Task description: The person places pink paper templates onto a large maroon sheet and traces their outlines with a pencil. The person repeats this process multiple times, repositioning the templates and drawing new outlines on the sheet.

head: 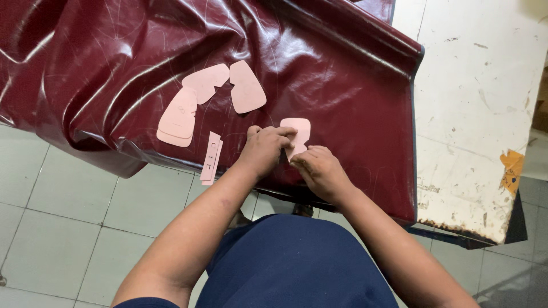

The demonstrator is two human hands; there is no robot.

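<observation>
**Both hands on a pink card template over dark red leather**

A glossy, dark red sheet of leather-like material (319, 63) lay rumpled across the upper half of the frame, draped over a worn white table (474, 85) whose chipped top showed at the right. Just below the frame's centre, the left hand (265, 149) and the right hand (321, 171) met over a pale pink, flat card template with rounded corners (298, 130). The left hand's fingers were curled over the template's lower left edge, pressing it to the sheet. The right hand was closed loosely at the template's lower tip; whether it gripped a tool could not be told.

Up and to the left of the hands lay 3 more pink templates: a rounded wedge (247, 86), a notched curved piece (205, 81) touching it, and a stack of oval pieces (178, 117) below those. A narrow pink strip (211, 158) rested at the sheet's lower edge, just left of the left wrist.

The person's dark blue garment (291, 262) filled the bottom centre, over pale grey floor tiles (57, 228).
</observation>
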